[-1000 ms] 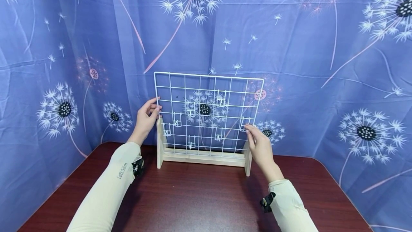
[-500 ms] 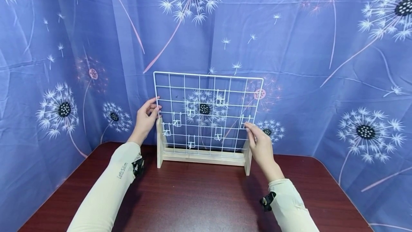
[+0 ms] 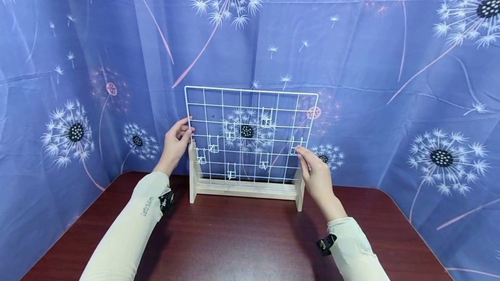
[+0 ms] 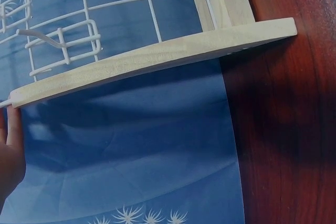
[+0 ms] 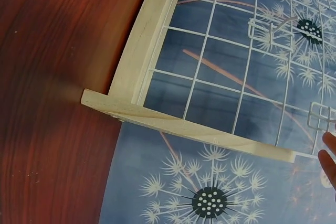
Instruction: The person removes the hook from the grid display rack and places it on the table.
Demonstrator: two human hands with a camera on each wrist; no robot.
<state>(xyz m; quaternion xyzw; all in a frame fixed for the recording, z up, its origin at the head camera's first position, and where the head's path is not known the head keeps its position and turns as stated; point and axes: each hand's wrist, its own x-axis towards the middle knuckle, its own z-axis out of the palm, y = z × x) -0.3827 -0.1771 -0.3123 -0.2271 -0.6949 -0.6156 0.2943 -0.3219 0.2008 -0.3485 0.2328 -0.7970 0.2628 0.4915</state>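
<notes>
A white wire grid panel [image 3: 250, 90] stands upright in a pale wooden stand [image 3: 246, 190]. My left hand [image 3: 174, 144] holds the panel's left edge between thumb and fingers, just above the stand's side post. On the right side, my right hand [image 3: 317, 179] pinches a white wire hook [image 3: 292, 144] that lies against the grid near the right edge; the fingertips cover part of it. In the right wrist view only the fingers [image 5: 328, 156] show, right at that hook. The left wrist view catches part of the left hand [image 4: 11, 153] at the top of the side post.
Several more white wire hooks hang on the grid, among them one at upper right [image 3: 266, 120] and one low in the middle [image 3: 231, 174]. The stand rests on a dark red-brown table [image 3: 242, 237]. A blue curtain [image 3: 332, 55] with dandelion prints hangs close behind and on both sides.
The right fingertips have risen slightly at the hook. My left hand keeps its hold on the panel's edge, and the head view has drifted a little.
</notes>
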